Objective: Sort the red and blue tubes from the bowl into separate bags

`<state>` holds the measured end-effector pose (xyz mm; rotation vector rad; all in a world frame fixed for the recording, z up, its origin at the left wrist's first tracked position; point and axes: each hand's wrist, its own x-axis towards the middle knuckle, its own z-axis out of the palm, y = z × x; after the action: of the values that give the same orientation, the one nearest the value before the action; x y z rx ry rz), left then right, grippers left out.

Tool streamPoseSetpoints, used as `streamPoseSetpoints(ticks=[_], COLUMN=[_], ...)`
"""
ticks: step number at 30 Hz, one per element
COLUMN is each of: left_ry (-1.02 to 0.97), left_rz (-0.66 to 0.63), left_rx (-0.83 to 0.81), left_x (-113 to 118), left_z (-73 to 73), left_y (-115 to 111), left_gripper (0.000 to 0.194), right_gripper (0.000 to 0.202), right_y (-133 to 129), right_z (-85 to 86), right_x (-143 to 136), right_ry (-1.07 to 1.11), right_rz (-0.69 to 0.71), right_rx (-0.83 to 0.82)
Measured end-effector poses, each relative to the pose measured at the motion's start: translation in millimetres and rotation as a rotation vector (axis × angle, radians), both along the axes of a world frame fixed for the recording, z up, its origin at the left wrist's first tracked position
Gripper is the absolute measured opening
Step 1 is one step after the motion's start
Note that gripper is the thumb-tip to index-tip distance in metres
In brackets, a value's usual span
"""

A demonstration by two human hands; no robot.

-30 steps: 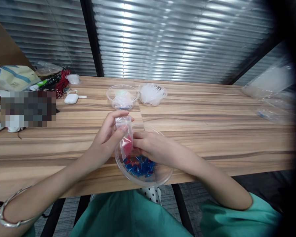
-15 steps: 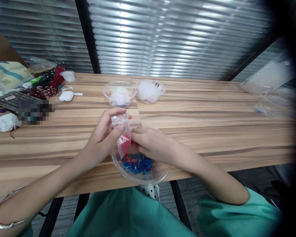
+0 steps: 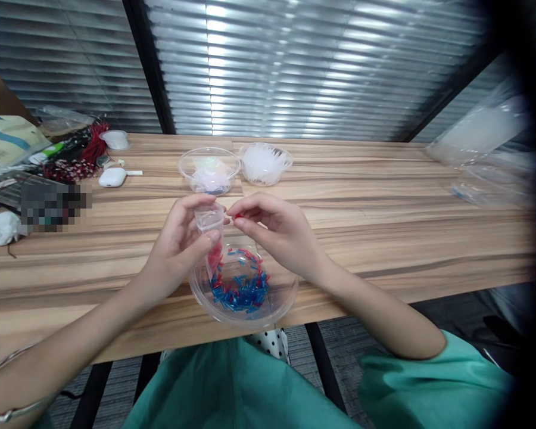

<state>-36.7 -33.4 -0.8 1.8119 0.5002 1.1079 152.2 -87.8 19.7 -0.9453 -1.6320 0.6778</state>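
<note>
My left hand [image 3: 183, 235] holds a small clear zip bag [image 3: 210, 220] upright, its fingers and thumb round it; red pieces [image 3: 214, 255] lie in its lower part. Close to the bag's mouth, my right hand [image 3: 281, 229] pinches a small red piece [image 3: 237, 217] between thumb and fingertips. Below both hands a round clear plastic bowl [image 3: 274, 310] stands near the table's front edge. Many short blue pieces [image 3: 245, 295] lie in it, mixed with red ones along a ring.
Behind the hands stand a clear bowl of small bags [image 3: 212, 173] and a bowl of white pieces [image 3: 265, 164]. A white case [image 3: 112, 177], red cords [image 3: 96, 143] and a spool [image 3: 116, 140] are at left. Clear plastic bags [image 3: 482, 143] lie at right.
My right hand has risen out of the bowl to the bag's mouth, with a red piece now in its fingertips. The bowl's contents show more fully. The view has shifted slightly.
</note>
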Motion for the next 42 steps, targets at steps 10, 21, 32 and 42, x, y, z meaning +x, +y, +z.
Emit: streamPoseSetpoints(ticks=[10, 21, 32, 42], left_ry=[0.057, 0.077, 0.112, 0.1], left_rz=[-0.248, -0.252, -0.225, -0.263], left_rx=[-0.04, -0.046, -0.04, -0.016], left_x=[-7.3, -8.4, -10.4, -8.3], left_z=[-5.2, -6.6, -8.1, -3.3], left_y=[5.4, 6.4, 5.3, 4.4], left_gripper=[0.062, 0.062, 0.061, 0.059], right_gripper=[0.009, 0.007, 0.004, 0.008], right_y=[-2.6, -3.4, -4.3, -5.0], right_z=[2.3, 1.9, 2.3, 9.4], right_x=[-1.6, -0.7, 0.7, 1.0], right_ry=[0.121, 0.094, 0.057, -0.053], right_rz=[0.056, 0.055, 0.043, 0.073], right_rx=[0.064, 0.013, -0.014, -0.002])
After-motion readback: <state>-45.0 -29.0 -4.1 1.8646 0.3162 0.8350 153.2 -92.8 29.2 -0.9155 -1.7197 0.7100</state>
